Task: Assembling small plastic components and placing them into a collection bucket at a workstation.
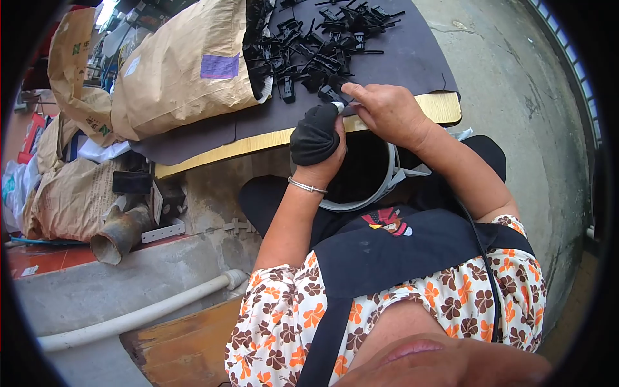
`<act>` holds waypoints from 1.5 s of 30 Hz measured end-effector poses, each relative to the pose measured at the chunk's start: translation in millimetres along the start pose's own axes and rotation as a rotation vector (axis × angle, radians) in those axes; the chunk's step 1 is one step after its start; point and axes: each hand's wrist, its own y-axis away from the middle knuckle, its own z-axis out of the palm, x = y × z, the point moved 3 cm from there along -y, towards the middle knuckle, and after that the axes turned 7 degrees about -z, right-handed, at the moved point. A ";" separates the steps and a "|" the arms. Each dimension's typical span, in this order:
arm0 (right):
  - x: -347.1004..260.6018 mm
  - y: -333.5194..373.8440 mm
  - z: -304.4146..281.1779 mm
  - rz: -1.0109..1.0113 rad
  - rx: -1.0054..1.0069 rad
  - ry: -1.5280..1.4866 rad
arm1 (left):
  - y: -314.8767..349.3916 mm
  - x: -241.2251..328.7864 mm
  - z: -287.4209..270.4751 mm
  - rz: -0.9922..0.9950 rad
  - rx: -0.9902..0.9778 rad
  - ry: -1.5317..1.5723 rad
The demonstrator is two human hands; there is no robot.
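My left hand (320,145) is at the table's near edge, with black cloth (314,137) over the back of it and a metal bangle on the wrist. Its fingers are curled, and a white tip shows by them; what they grip is hidden. Just to the right, my right hand (390,113) is bare, thumb and forefinger closing on a small black plastic part (336,84). The two hands nearly meet. Beyond them lies a loose heap of similar black plastic parts (322,48), several with thin prongs.
A large brown paper sack (184,71) lies on the dark table cover (412,45), its mouth toward the heap. Under the light wooden edge (438,108), a round bucket (387,184) stands between my knees. More sacks, a rusty pipe (119,235) and a white pipe (142,313) are at left.
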 end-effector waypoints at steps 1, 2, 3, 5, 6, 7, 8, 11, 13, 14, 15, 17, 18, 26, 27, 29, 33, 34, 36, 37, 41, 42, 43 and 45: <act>1.4 -2.4 4.0 0.000 -0.095 0.065 | 2.1 -0.5 -1.8 0.001 -0.008 0.006; 2.5 -3.8 7.7 -0.005 -0.190 0.129 | 4.1 -0.4 -1.3 -0.001 -0.015 0.008; 2.8 -5.6 7.5 -0.020 -0.170 0.124 | 5.0 -2.2 -2.1 -0.006 -0.001 0.006; 3.7 -4.8 3.1 -0.059 -0.095 0.074 | 3.0 -0.3 -6.9 -0.079 0.087 0.145; 2.4 -4.3 -2.7 -0.077 -0.038 0.038 | 4.5 -2.9 -7.6 -0.100 0.133 0.214; -0.2 -5.1 -7.8 -0.061 -0.005 -0.049 | 6.0 -5.8 -9.9 -0.118 0.184 0.283; -4.3 -4.7 -10.3 -0.041 0.025 -0.133 | 8.9 -7.6 -15.6 -0.099 0.219 0.288; -11.9 -3.5 -5.3 -0.024 0.078 -0.374 | 18.5 -21.0 -19.7 -0.182 0.248 0.238; -19.9 -3.6 -4.0 -0.013 0.067 -0.414 | 18.6 -20.7 -20.0 -0.280 0.222 0.378; -22.4 -3.9 -2.6 0.010 0.061 -0.444 | 19.2 -21.9 -19.9 -0.371 0.184 0.529; -24.7 -2.9 -1.4 0.006 0.062 -0.447 | 18.9 -18.3 -25.0 -0.370 0.187 0.524; -26.1 0.5 5.3 0.064 0.080 -0.570 | 22.4 -17.4 -22.2 -0.776 -0.067 1.112; -25.8 2.6 10.0 0.051 0.028 -0.577 | 20.6 -15.1 -24.4 -0.773 -0.068 1.108; -32.7 -2.4 3.9 -0.104 -0.219 -0.450 | 22.4 -7.6 -16.7 -0.737 -0.153 1.409; -36.7 -4.7 -1.9 -0.106 -0.218 -0.453 | 22.4 -7.7 -19.0 -0.685 -0.132 1.324; -48.1 -9.3 -10.5 -0.084 -0.172 -0.510 | 23.6 -10.1 -19.6 -0.639 -0.154 1.146; -50.4 -3.5 -16.6 -0.200 -0.014 -0.399 | 21.3 -0.5 -10.3 -0.450 -0.149 0.893; -47.8 -2.1 -17.0 -0.128 0.031 -0.391 | 17.0 7.8 -13.9 -0.399 -0.134 0.852; -38.3 -1.8 -10.9 0.030 0.103 -0.471 | 21.6 15.1 -26.3 -0.528 -0.332 0.912; -34.7 -3.1 -5.5 0.141 0.049 -0.583 | 22.9 17.6 -29.8 -0.492 -0.367 0.868; -31.0 -7.5 4.2 0.283 -0.189 -0.709 | 25.8 11.1 -33.4 -0.397 -0.257 0.602; -28.1 -6.8 1.9 0.298 -0.179 -0.694 | 26.4 11.2 -32.3 -0.447 -0.228 0.649; -27.1 -6.3 0.1 0.254 -0.212 -0.687 | 26.3 10.9 -31.2 -0.498 -0.197 0.693; -27.4 -4.6 -4.6 0.188 -0.290 -0.646 | 24.8 11.1 -27.8 -0.489 -0.209 0.657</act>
